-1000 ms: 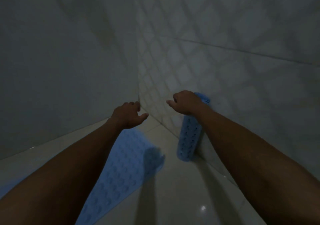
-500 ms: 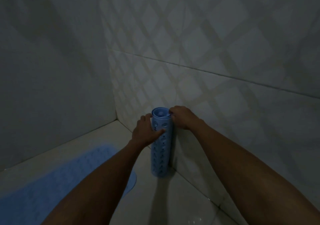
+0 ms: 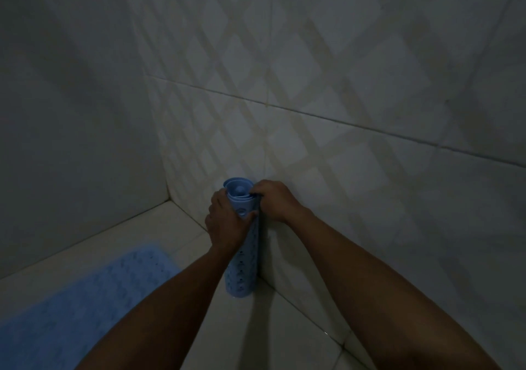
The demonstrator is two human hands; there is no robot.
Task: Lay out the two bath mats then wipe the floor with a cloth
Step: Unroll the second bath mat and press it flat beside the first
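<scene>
We hold the rolled bath mat upright in the corner of the room, its long axis vertical, lower end on the floor and one side against the tiled wall. Both grips close on the upper end: the left hand wraps the roll from the left, and the right hand pinches the top rim, apparently at the loose outer edge. Both hands are equally near, and the roll extends downward from them. The flat bath mat already lies spread on the floor, lower left, well apart from the roll.

Compared with half a second ago, the left hand has closed more fully around the roll; one second ago only the right hand touched it. Our judgement: unrolling comes next, requiring the roll to be tipped onto bare floor.
</scene>
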